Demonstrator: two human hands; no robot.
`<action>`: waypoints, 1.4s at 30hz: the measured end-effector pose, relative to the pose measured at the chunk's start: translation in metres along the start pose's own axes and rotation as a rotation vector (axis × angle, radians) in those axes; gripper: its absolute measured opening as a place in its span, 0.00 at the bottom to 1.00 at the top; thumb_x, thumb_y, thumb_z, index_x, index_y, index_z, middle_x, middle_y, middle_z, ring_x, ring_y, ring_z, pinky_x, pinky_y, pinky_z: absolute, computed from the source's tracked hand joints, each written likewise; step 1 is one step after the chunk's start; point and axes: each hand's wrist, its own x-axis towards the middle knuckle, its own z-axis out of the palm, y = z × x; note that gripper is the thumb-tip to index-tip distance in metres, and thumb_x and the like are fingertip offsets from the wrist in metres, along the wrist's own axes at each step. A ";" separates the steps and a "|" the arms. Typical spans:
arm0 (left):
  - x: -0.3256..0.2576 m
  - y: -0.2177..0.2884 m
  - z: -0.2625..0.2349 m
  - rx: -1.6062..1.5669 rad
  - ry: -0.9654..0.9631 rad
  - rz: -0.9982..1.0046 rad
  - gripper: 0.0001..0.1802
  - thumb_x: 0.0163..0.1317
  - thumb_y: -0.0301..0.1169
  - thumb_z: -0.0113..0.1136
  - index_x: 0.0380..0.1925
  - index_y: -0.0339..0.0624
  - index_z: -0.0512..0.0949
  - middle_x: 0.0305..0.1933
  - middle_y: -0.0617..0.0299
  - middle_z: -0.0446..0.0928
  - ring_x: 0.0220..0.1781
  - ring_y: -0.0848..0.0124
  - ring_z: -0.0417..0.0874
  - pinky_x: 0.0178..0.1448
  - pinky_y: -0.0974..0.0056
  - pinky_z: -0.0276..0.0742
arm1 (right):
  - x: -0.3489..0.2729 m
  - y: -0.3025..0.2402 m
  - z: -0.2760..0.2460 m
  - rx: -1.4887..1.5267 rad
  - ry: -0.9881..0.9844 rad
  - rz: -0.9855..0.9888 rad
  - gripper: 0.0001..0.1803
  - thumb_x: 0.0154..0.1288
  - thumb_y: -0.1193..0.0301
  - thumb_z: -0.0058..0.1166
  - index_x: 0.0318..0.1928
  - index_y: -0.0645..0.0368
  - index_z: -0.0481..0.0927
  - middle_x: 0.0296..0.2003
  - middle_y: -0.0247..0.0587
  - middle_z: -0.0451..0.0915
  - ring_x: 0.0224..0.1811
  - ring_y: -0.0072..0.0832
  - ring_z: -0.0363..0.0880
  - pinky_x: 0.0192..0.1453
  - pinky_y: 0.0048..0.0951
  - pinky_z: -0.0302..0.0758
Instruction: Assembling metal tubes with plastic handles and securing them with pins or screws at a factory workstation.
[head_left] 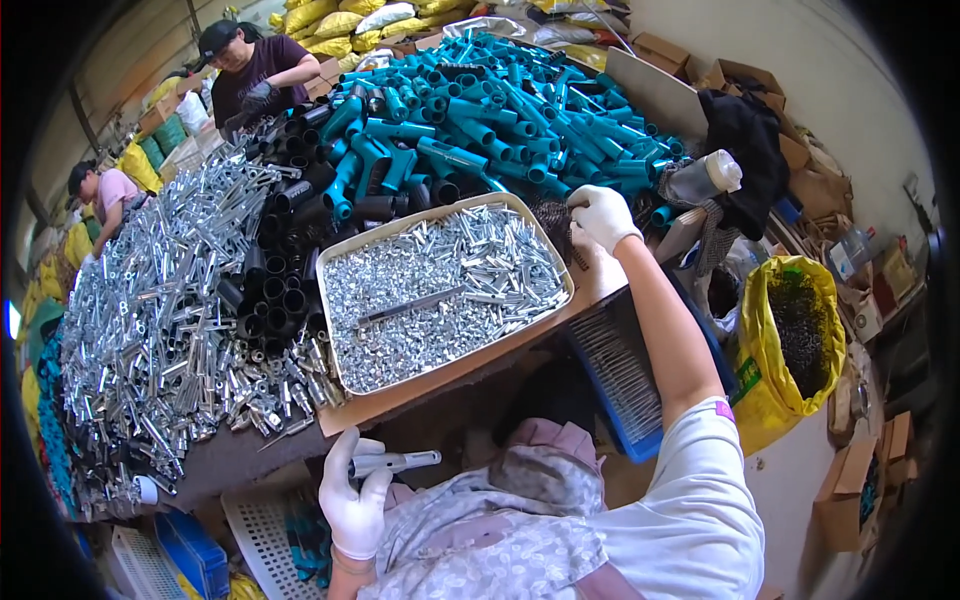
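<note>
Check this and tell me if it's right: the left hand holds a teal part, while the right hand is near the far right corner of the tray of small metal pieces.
Not quite: the head view shows the left hand holding a silver metal part, not a teal one. The right hand is indeed near the far right corner of the tray.

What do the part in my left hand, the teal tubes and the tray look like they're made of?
Part in your left hand: likely metal, since it's silvery with bright highlights.

Teal tubes: probably plastic with a soft gloss, evenly coloured, though painted metal is possible.

Tray: pale cream and smooth along its rim; plastic or coated metal, I can't tell which.
</note>
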 end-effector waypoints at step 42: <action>0.000 -0.005 -0.006 0.006 0.084 0.049 0.31 0.60 0.18 0.64 0.65 0.31 0.71 0.51 0.50 0.80 0.49 0.66 0.84 0.56 0.61 0.81 | -0.001 -0.002 0.018 0.384 0.528 0.089 0.05 0.63 0.74 0.60 0.37 0.56 0.87 0.34 0.45 0.88 0.39 0.39 0.88 0.46 0.33 0.82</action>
